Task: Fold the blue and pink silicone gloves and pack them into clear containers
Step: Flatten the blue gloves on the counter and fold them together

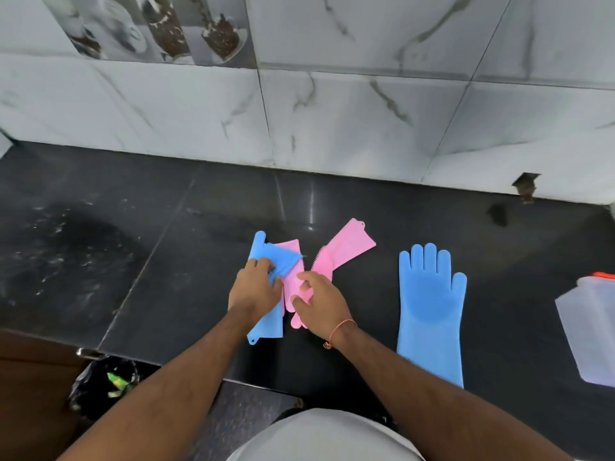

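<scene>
On the black counter (186,261), a blue silicone glove (266,251) lies partly folded over, with my left hand (254,289) pressing on it. Beside it a pink glove (293,281) is gripped by my right hand (317,304), its fingers pointing toward me. A second pink glove (346,247) lies angled just behind, touching the first. A second blue glove (431,311) lies flat to the right, fingers pointing at the wall, apart from both hands. A clear container (589,331) with a red lid part stands at the right edge.
A marbled tile wall (332,111) rises behind the counter. Below the counter's front edge at the left is a black bin bag (103,380) holding green scraps. A small dark object (497,214) sits near the wall at the right.
</scene>
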The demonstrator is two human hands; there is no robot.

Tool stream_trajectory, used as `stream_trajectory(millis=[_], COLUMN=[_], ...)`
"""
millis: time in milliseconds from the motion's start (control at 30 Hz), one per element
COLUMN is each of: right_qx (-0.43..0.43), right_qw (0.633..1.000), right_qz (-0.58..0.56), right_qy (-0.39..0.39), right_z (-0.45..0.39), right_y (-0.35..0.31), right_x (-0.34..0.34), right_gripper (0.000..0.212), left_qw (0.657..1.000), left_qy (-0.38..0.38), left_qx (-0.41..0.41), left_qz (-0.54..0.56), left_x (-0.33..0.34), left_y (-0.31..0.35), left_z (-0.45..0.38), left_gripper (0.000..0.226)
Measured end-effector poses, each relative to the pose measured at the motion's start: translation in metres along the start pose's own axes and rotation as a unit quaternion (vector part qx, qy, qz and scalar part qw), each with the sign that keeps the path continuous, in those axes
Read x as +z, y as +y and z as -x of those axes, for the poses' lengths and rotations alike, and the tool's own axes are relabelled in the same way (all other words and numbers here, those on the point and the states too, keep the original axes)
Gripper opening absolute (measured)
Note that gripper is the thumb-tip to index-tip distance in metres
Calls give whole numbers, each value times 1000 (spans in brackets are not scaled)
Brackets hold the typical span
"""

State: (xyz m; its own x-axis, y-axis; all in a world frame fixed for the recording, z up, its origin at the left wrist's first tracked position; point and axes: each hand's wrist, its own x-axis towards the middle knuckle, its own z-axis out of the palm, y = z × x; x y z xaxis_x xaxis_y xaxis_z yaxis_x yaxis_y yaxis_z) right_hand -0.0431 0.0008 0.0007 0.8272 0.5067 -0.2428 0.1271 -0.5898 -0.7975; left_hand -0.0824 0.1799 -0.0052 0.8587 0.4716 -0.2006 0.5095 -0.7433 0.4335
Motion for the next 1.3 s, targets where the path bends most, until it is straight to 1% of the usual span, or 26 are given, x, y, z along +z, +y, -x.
stream_trajectory(millis=[67, 167, 233, 267, 333, 400, 500, 533, 567, 600, 700, 767, 800, 867, 900, 933, 1000, 1033, 1067, 1133, 1167, 1200, 1233, 1300], right_qx=[11, 34, 44, 45, 47, 46, 62, 70, 78, 85, 86, 79, 77, 64, 56, 52, 53, 55, 60, 79, 87, 88, 84, 74], right_qw=[1000, 999, 996, 993, 981, 966, 939, 929, 920, 912, 892, 880, 872, 861, 857, 852, 834, 821, 803, 763, 756, 762, 781, 820], right_qz=[7, -21, -73, -110, -186, -254, -338, -361, -379, -393, -422, -437, -448, -459, -465, -472, -498, -519, -545, -610, -624, -620, -599, -539], right_qy=[-6, 6, 18, 23, 31, 31, 27, 36, 54, 77, 139, 168, 182, 207, 215, 221, 231, 234, 232, 199, 181, 165, 156, 177], right_z=[-1, -1, -1, -1, 0, 0, 0, -1, -1, 0, 2, 4, 5, 8, 11, 14, 21, 24, 29, 40, 45, 51, 56, 66], right_y=[-3, -6, -10, -14, -21, -29, -35, -36, -35, -34, -27, -20, -18, -13, -9, -5, 3, 7, 12, 20, 25, 31, 39, 55], right_x=[2, 0, -4, -6, -14, -26, -47, -54, -61, -68, -93, -113, -121, -138, -147, -155, -172, -179, -188, -205, -212, -219, -225, -238], right_gripper=[49, 50, 49, 47, 41, 39, 54, 57, 59, 59, 57, 53, 51, 47, 43, 39, 32, 29, 29, 44, 52, 56, 53, 35], left_qw=[999, 986, 962, 944, 897, 843, 739, 713, 700, 694, 700, 700, 705, 729, 746, 770, 827, 847, 860, 876, 881, 881, 878, 871], left_qy=[42, 66, 68, 61, 28, -10, -93, -106, -117, -128, -156, -175, -182, -192, -195, -187, -140, -114, -95, -68, -66, -69, -74, -76], left_qx=[1, -12, 18, 38, 62, 47, -1, -4, 3, 16, 65, 81, 85, 87, 92, 108, 181, 219, 250, 277, 283, 292, 310, 354], left_qz=[34, 156, 266, 321, 436, 536, 668, 693, 705, 708, 694, 688, 680, 652, 630, 600, 514, 470, 434, 389, 374, 365, 356, 332], left_x=[-2, -9, -20, -28, -43, -53, -61, -62, -61, -58, -45, -33, -27, -19, -15, -11, -2, 5, 12, 26, 31, 37, 44, 59], left_y=[-1, 5, 18, 27, 49, 68, 93, 99, 105, 112, 128, 138, 143, 156, 164, 172, 188, 193, 199, 213, 220, 226, 234, 247], left_z=[-4, -6, -5, -4, -1, -2, -3, -3, -3, -2, 2, 5, 7, 14, 19, 24, 33, 35, 36, 40, 43, 46, 48, 55], left_gripper=[15, 23, 28, 29, 24, 23, 27, 26, 27, 28, 26, 39, 46, 54, 54, 50, 24, 12, 6, 18, 23, 27, 31, 40])
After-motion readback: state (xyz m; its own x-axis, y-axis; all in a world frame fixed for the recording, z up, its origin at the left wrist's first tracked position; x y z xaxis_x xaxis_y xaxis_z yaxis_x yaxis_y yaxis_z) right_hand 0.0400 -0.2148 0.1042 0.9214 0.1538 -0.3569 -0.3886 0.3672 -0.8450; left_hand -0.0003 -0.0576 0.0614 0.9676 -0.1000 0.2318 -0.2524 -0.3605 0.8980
